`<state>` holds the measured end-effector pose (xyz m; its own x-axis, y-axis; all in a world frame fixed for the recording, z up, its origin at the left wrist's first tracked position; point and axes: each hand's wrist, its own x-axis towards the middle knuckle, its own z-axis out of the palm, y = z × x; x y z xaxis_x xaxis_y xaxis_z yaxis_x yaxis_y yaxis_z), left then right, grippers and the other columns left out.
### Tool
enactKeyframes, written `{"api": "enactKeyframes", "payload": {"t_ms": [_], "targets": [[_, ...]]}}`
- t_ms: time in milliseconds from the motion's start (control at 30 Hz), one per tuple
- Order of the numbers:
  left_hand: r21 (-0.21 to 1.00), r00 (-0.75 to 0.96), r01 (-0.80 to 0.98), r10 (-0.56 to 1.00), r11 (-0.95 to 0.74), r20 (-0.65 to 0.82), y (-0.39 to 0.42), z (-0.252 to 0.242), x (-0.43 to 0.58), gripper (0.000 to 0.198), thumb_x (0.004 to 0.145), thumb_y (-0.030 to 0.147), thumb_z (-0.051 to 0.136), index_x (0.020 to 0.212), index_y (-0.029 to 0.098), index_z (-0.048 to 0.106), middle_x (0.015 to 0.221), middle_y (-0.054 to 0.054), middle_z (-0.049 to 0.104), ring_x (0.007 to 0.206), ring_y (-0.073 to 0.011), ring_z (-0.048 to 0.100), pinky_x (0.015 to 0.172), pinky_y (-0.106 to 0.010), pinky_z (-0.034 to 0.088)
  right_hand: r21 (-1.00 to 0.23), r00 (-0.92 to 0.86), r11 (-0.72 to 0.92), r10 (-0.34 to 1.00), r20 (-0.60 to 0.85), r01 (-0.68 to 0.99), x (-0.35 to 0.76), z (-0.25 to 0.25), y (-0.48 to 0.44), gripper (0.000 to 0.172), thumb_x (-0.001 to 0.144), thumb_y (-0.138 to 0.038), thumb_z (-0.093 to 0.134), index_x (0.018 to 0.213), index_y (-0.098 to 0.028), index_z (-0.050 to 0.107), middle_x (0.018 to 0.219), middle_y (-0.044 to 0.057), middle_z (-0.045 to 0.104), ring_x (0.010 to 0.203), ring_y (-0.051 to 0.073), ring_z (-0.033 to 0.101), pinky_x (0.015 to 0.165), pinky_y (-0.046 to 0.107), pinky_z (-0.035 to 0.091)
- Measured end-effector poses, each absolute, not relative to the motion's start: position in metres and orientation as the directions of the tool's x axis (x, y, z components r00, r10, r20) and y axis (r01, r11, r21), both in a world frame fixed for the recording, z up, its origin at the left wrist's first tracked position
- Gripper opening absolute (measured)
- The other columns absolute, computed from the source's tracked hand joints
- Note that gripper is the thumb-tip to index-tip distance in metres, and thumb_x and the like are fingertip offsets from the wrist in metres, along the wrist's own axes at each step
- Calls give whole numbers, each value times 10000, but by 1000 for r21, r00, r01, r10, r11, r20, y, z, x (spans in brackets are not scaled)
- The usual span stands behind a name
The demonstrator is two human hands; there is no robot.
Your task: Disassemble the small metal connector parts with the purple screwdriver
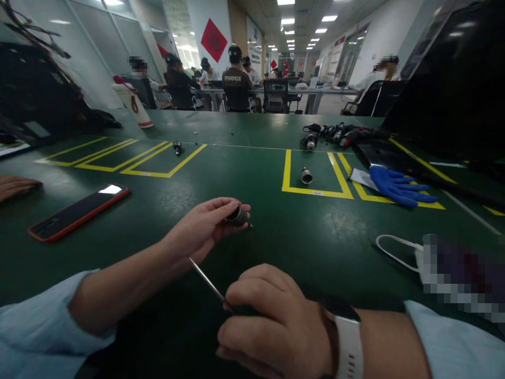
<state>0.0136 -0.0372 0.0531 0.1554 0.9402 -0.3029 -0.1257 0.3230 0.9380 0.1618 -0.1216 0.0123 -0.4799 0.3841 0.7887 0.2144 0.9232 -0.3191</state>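
My left hand (205,223) is pinched round a small dark cylindrical metal part (238,216), held just above the green table (252,173) near its middle. My right hand (272,321), with a white watch on the wrist, is curled closed at the near edge and grips a thin metal rod (207,280) that points up and left toward my left palm. Both arms wear light blue sleeves.
A red-cased phone (79,210) lies at the left. A similar metal part (306,176) stands in a yellow-taped box, another part (177,147) farther left. A blue glove (398,185), a pile of dark parts (335,134), a white mask loop (394,250) lie right. Another person's hand (16,185) rests far left. People sit behind.
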Motion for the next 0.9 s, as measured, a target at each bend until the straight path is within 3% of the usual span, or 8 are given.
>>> {"api": "enactKeyframes", "payload": {"t_ms": [167,333,433,533,700,900], "targets": [[969,333,-83,923,233,-193,-50,49,-2,209,785,138,631,984,173,686,1065,-75,695,945,-172,656,822,-253,535,-349,-489,886,460,741,304,168,18,-120,94,865,-119,490,899,-150,573,887,78,620,841,165,560,730,299,488],[984,566,116,823,-137,48,-50,34,-8,291,754,127,648,1025,220,694,1162,-61,653,1064,-211,614,897,-319,514,-518,-395,741,669,630,428,174,18,-110,173,872,-68,468,1004,-147,548,1002,92,611,951,174,545,810,321,481],[884,620,194,751,-426,226,-47,23,-11,298,767,107,609,1032,219,686,1164,-71,640,1095,-218,594,928,-365,497,-580,-383,668,743,548,466,175,15,-105,155,884,-85,481,1001,-167,539,1047,76,608,1013,166,538,888,329,463],[736,659,298,689,-608,302,-44,15,-13,317,782,92,576,1065,201,668,1145,-91,641,1082,-217,593,938,-388,486,-590,-406,613,790,460,525,174,13,-104,173,844,-76,544,994,-162,532,1087,74,594,1041,179,522,905,344,459],[588,715,389,635,-709,293,-45,11,-16,315,795,85,562,1076,191,655,1158,-99,621,1085,-213,585,910,-373,505,-598,-404,534,845,351,598,173,10,-103,203,798,-25,563,940,-164,522,1033,73,573,933,200,517,799,373,486],[437,748,380,549,-815,374,-50,13,-18,333,820,47,499,1075,206,642,1168,-98,613,1109,-209,569,912,-365,509,-666,-367,469,881,300,580,174,6,-98,244,776,7,555,929,-175,499,984,60,559,875,191,508,764,373,479]]}}
